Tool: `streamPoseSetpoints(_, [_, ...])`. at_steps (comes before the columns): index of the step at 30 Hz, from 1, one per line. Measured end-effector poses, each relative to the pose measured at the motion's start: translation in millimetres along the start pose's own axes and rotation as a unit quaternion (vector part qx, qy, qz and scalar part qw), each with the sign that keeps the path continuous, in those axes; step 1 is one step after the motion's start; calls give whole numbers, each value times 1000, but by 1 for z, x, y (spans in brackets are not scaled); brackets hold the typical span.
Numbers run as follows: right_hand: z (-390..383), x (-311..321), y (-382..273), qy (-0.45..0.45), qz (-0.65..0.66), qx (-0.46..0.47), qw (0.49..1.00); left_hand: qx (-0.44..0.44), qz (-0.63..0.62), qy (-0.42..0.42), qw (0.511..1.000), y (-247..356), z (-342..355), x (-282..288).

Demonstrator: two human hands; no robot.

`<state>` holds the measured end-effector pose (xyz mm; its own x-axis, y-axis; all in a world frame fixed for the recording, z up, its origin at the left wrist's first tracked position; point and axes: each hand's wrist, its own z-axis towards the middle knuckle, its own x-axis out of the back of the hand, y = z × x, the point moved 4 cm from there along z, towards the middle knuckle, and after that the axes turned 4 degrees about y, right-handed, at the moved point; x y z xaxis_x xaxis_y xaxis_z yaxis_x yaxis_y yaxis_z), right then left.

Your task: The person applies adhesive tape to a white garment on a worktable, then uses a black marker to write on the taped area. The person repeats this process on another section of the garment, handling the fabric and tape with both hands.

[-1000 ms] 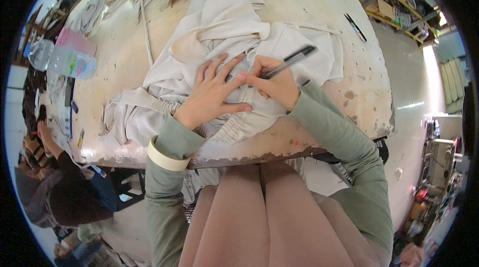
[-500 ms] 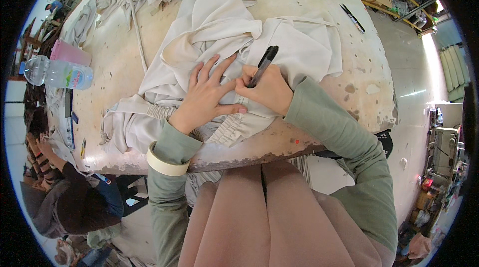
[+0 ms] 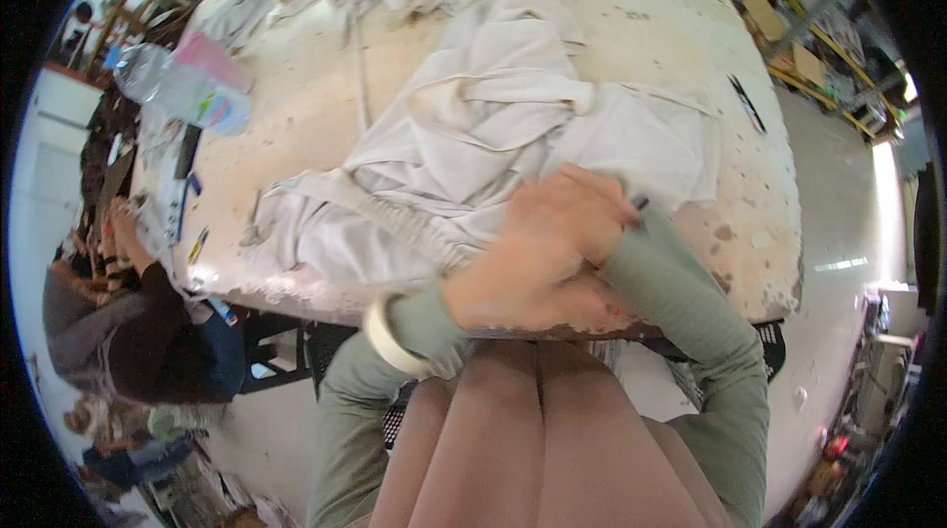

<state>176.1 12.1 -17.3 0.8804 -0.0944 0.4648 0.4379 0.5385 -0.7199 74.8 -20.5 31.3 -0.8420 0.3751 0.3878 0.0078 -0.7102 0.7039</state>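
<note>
A pale off-white garment (image 3: 473, 134) with a gathered elastic waistband (image 3: 400, 217) lies crumpled on the table in front of me. At its near edge my two hands overlap, smeared by motion. My left hand (image 3: 513, 267) crosses in front of my right hand (image 3: 582, 208), and its fingers are too blurred to read. From the right hand, beside the green cuff, sticks the dark end of a black marker pen (image 3: 639, 203); the rest of it is hidden. A cream tape roll (image 3: 387, 336) rings my left wrist.
On the worn table (image 3: 681, 35) a second black pen (image 3: 747, 104) lies far right. A clear bottle (image 3: 187, 94) and a pink container (image 3: 212, 60) stand at the left, near a small yellow cutter (image 3: 198, 245). Another person (image 3: 138, 321) sits at the left; shelving (image 3: 799, 45) stands far right.
My left hand has lifted off the garment and moved right, across my right hand. The right hand has left the waistband with the marker pen. The view has shifted, so the table appears lower.
</note>
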Motion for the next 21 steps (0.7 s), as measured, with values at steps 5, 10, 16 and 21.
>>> streamPoseSetpoints(5, [-15,3,-23,40,-116,238,963,-14,22,67,997,27,-21,-40])
streamPoseSetpoints(10, [-10,14,-27,45,-103,281,953,-3,38,53,998,42,-26,-47])
streamPoseSetpoints(16, [47,97,35,185,-266,116,939,169,206,107,958,23,-39,-29])
streamPoseSetpoints(21, [52,187,124,213,-330,-39,919,332,149,128,922,-10,-75,6])
